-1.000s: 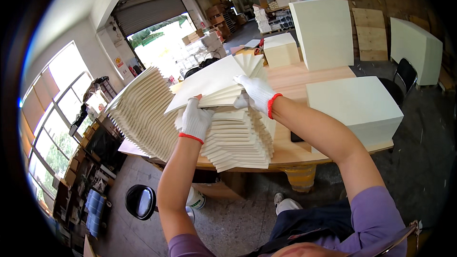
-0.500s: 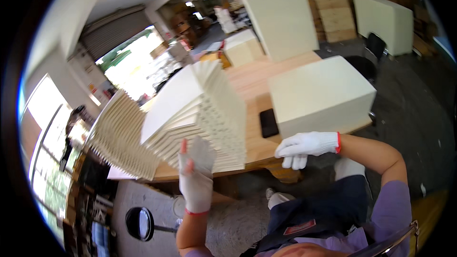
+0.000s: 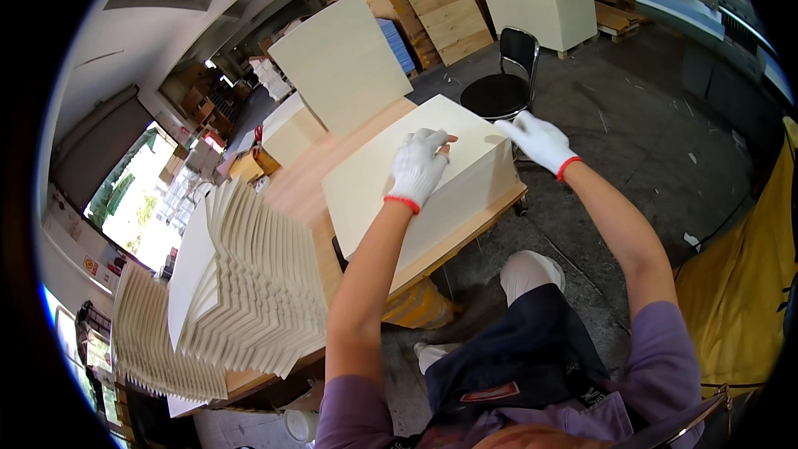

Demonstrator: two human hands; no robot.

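Loosely curled, my empty left hand is over the squared paper stack.
My right hand is at its right corner; whether pinching, I can't tell.

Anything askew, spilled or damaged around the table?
Askew: the fanned stack of cream sheets on the pale wooden table has staggered, jagged edges, unlike the squared cream paper block beside it; possibly deliberate. Small white scraps litter the dark grey floor at right. No obvious spill or damage.

Hands now at squared stack
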